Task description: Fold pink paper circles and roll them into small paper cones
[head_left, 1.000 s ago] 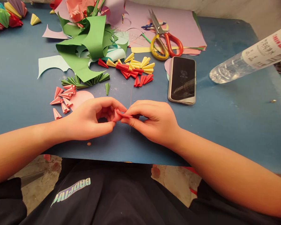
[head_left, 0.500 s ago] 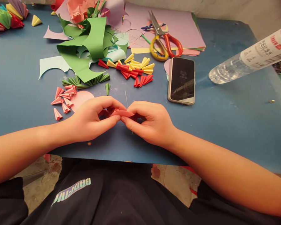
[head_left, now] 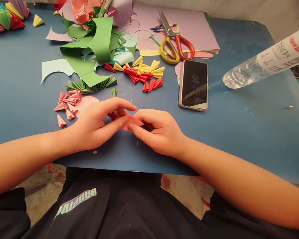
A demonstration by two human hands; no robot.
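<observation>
A small folded piece of pink paper [head_left: 135, 121] is pinched between my two hands above the table's near side. My left hand [head_left: 99, 122] grips its left end with the thumb, its forefinger raised and stretched out. My right hand [head_left: 161, 131] holds the right end between thumb and curled fingers. A thin needle-like stick [head_left: 137, 141] shows above and below the paper; its middle is hidden. Beyond my left hand lie pink paper cones [head_left: 70, 114], a pink paper disc [head_left: 86, 103] and green cones [head_left: 102, 85].
Red cones [head_left: 137, 77] and yellow cones [head_left: 155, 66] lie farther back, beside green paper scraps [head_left: 99, 43]. Scissors [head_left: 173, 46] rest near a phone [head_left: 193, 84]. A water bottle [head_left: 254, 63] is at the right. Folded colourful paper [head_left: 7, 18] stands far left.
My left forefinger has lifted and straightened away from the pink paper. The paper has tilted so more of its flat face shows, and the thin stick has shifted slightly left.
</observation>
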